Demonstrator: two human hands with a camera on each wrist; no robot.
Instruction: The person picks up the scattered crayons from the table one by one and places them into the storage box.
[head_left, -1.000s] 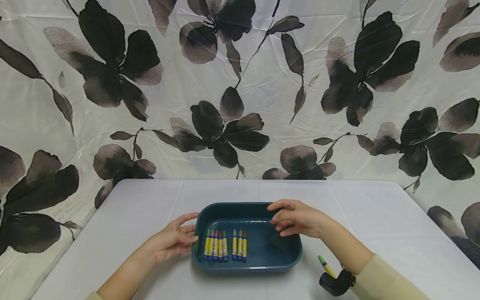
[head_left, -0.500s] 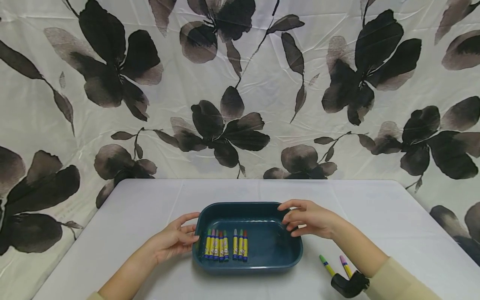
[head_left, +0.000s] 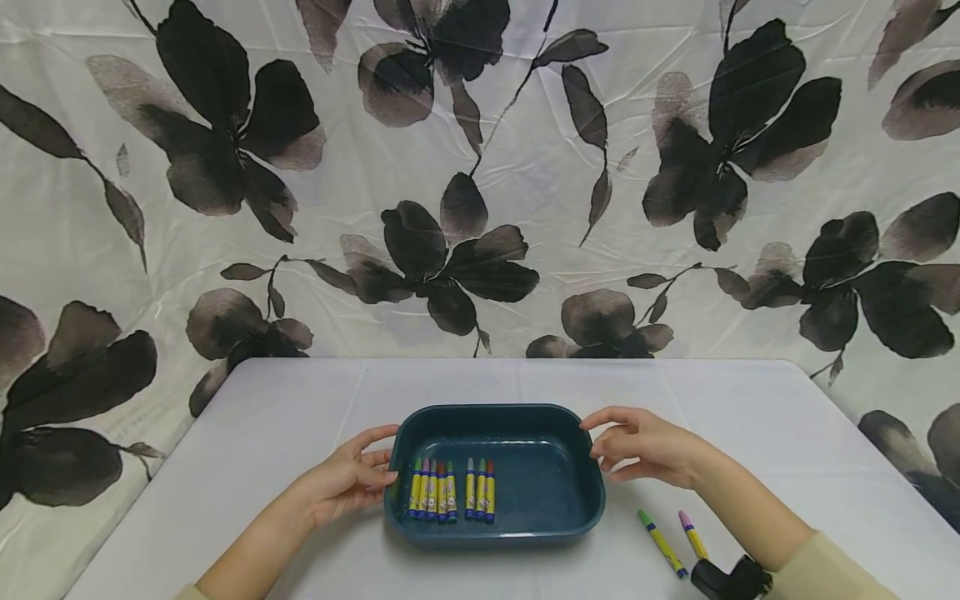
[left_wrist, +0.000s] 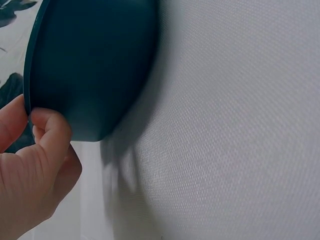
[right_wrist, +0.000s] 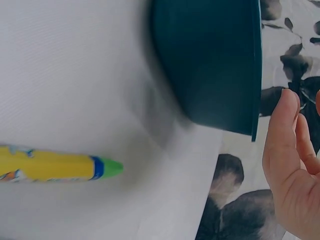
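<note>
A dark teal rectangular tub (head_left: 543, 496) stands on the white table. Its left rim is pinched between the thumb and fingers of my left hand (head_left: 341, 483), close up in the left wrist view. Inside, on the left, lie several yellow-wrapped crayons (head_left: 432, 492) side by side, then three more crayons (head_left: 480, 493) after a small gap. My right hand (head_left: 652, 446) hovers at the tub's right rim, fingers loosely bent and holding nothing; the right wrist view shows its thumb (right_wrist: 285, 115) apart from the rim. A green crayon (head_left: 663, 543) and a purple crayon (head_left: 693, 535) lie below that hand.
The table (head_left: 300, 408) has a white cover, with its far edge behind the tub. Beyond hangs a white cloth (head_left: 540, 167) with dark flowers. A black wrist camera (head_left: 731, 577) sits near the purple crayon and hides part of the table.
My right hand has moved rightward, from over the tub's inside to its right rim. The purple crayon has come into view from behind the arm. The left hand and tub look unchanged.
</note>
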